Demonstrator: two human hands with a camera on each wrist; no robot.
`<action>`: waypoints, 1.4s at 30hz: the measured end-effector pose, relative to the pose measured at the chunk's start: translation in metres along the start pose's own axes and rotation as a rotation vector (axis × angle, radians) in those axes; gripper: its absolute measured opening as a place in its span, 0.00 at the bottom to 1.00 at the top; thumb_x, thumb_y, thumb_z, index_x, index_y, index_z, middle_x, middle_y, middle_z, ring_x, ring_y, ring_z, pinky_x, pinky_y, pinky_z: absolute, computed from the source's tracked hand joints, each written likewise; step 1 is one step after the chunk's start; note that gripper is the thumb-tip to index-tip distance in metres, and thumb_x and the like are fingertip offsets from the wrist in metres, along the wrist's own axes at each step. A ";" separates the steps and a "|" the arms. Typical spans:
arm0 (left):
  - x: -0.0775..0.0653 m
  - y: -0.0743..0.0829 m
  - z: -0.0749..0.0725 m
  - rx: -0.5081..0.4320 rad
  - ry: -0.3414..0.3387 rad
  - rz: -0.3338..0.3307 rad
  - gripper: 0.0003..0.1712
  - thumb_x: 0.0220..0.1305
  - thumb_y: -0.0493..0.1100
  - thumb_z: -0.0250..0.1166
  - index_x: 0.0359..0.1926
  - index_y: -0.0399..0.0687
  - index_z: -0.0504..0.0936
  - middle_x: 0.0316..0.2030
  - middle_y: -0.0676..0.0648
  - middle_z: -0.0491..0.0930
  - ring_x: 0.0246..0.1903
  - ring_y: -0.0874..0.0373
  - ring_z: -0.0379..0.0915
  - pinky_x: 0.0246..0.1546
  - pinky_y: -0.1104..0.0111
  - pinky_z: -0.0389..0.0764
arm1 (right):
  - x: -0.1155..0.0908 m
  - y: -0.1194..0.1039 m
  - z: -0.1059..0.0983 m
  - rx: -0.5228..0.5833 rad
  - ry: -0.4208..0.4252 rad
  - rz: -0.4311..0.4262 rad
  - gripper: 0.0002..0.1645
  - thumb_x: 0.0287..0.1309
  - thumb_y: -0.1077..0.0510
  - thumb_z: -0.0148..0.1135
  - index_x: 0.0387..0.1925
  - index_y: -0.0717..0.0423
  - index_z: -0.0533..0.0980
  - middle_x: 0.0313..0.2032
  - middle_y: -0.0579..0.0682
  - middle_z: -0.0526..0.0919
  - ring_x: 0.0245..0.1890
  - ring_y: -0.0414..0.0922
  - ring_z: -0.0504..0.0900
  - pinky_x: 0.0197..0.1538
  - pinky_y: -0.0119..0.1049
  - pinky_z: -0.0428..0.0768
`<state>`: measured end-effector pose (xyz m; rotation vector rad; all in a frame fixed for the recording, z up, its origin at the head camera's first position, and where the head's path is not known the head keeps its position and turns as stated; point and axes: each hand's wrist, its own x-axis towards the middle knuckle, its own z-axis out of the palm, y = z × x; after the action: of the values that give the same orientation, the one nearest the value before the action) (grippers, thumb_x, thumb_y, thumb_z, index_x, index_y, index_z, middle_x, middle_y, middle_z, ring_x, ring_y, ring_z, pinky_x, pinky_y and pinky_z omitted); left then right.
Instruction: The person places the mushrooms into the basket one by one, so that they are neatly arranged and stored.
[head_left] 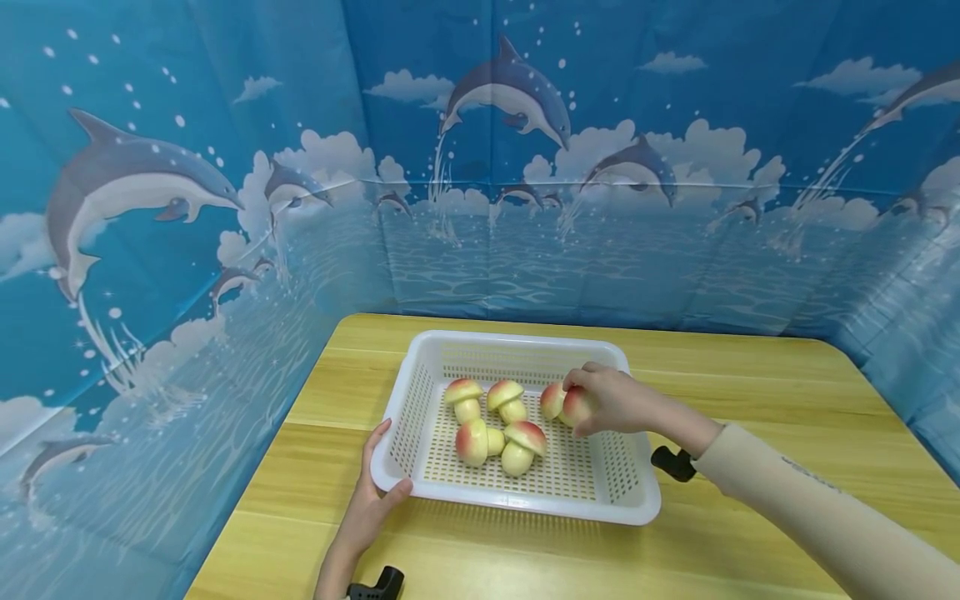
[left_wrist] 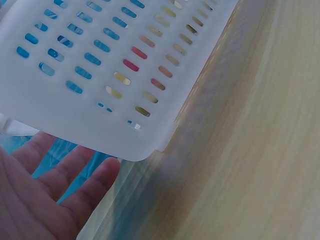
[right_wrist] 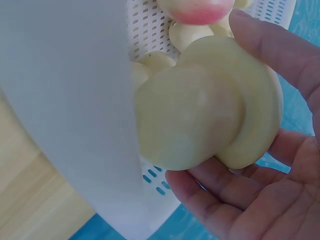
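Note:
A white perforated plastic basket (head_left: 525,498) holds several toy mushrooms with cream stems and red-tinged caps, such as one mushroom (head_left: 517,457) near its front. My right hand (head_left: 618,402) reaches over the basket's right side and grips another mushroom (right_wrist: 190,115) by its cap, thumb on one side and fingers on the other. Beside it, partly hidden by the hand, is one more mushroom (head_left: 552,400). At the basket's front left corner rests my left hand (head_left: 365,505), thumb by the front rim. Its fingers (left_wrist: 90,192) extend fairly straight against the rim in the left wrist view.
The basket stands on a yellow wood-grain table (head_left: 742,400) with rounded far corners. A blue curtain (head_left: 480,242) printed with dolphins hangs behind and along both sides. Each wrist wears a black device, like the one (head_left: 673,463) on the right.

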<state>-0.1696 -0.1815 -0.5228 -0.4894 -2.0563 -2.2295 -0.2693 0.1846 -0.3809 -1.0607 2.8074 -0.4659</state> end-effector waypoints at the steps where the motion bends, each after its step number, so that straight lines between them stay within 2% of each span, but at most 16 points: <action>1: 0.000 0.000 0.000 -0.001 -0.001 0.001 0.48 0.60 0.34 0.61 0.73 0.59 0.44 0.69 0.34 0.50 0.61 0.31 0.57 0.53 0.52 0.71 | 0.000 0.000 0.000 0.003 -0.003 0.005 0.33 0.38 0.50 0.79 0.46 0.59 0.75 0.39 0.49 0.75 0.35 0.46 0.74 0.38 0.41 0.76; 11: 0.000 -0.001 0.000 0.022 0.006 0.008 0.48 0.60 0.33 0.60 0.73 0.58 0.44 0.69 0.34 0.50 0.61 0.32 0.57 0.53 0.54 0.71 | 0.004 0.000 0.010 0.051 -0.083 0.074 0.34 0.37 0.53 0.79 0.48 0.57 0.74 0.42 0.52 0.75 0.39 0.47 0.75 0.41 0.43 0.76; 17: 0.001 -0.002 0.000 0.033 0.010 0.005 0.48 0.60 0.34 0.60 0.73 0.59 0.44 0.69 0.35 0.50 0.61 0.33 0.58 0.52 0.56 0.72 | 0.006 0.001 0.013 0.047 -0.096 0.089 0.34 0.37 0.54 0.79 0.48 0.56 0.74 0.43 0.51 0.75 0.39 0.46 0.75 0.41 0.43 0.75; 27: 0.001 -0.003 0.000 0.023 0.009 0.007 0.48 0.60 0.34 0.60 0.74 0.58 0.44 0.69 0.34 0.49 0.61 0.32 0.57 0.52 0.52 0.71 | 0.011 -0.007 0.011 0.012 -0.161 0.076 0.34 0.37 0.53 0.79 0.49 0.55 0.74 0.39 0.48 0.75 0.37 0.45 0.74 0.40 0.43 0.74; 35: 0.000 -0.002 0.000 0.030 0.011 0.011 0.48 0.59 0.34 0.61 0.74 0.59 0.44 0.69 0.34 0.50 0.61 0.32 0.57 0.53 0.52 0.70 | 0.017 -0.012 0.012 -0.051 -0.208 0.035 0.32 0.34 0.53 0.80 0.44 0.55 0.75 0.34 0.45 0.73 0.34 0.44 0.72 0.39 0.40 0.74; 42: 0.001 -0.001 0.000 0.030 0.004 0.014 0.48 0.59 0.35 0.61 0.74 0.58 0.44 0.69 0.35 0.49 0.62 0.32 0.56 0.54 0.50 0.69 | 0.023 -0.014 0.012 -0.079 -0.255 0.055 0.34 0.36 0.51 0.79 0.47 0.56 0.74 0.37 0.46 0.74 0.37 0.45 0.73 0.43 0.42 0.74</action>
<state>-0.1706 -0.1810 -0.5235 -0.4942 -2.0742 -2.1875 -0.2752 0.1566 -0.3880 -0.9762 2.6389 -0.1990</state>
